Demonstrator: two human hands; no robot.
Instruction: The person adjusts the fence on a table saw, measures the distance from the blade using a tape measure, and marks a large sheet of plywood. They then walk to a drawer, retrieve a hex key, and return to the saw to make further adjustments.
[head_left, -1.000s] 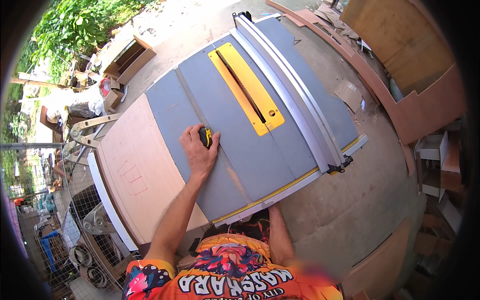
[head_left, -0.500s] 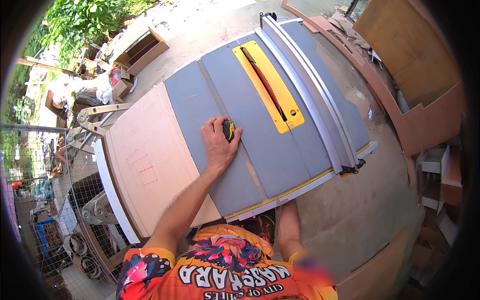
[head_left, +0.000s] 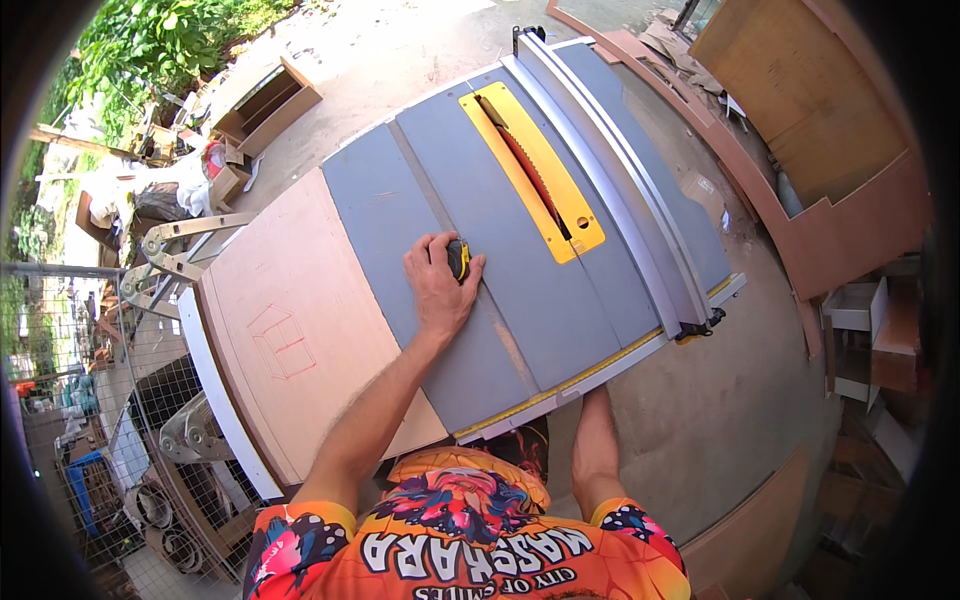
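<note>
My left hand (head_left: 440,288) rests on the grey table saw top (head_left: 400,225), fingers curled round a small black and yellow tape measure (head_left: 459,260). It sits beside a long groove (head_left: 425,180) in the surface. Right of it, a red toothed saw blade (head_left: 527,165) rises through a slot in the yellow insert plate (head_left: 580,232). My right forearm (head_left: 597,440) reaches under the saw's front rail (head_left: 560,398). The table's edge hides my right hand, so its fingers do not show.
A silver rip fence (head_left: 620,190) runs across the saw, right of the blade. A pale plywood panel (head_left: 290,300) with red pencil lines adjoins the left side. Wire mesh (head_left: 90,400) stands farther left. Brown boards (head_left: 850,240) lean at the right, and an open wooden box (head_left: 265,105) lies behind.
The view has shifted slightly. My right forearm has moved a little to the right along the front rail. My left hand stays in place with the tape measure.
</note>
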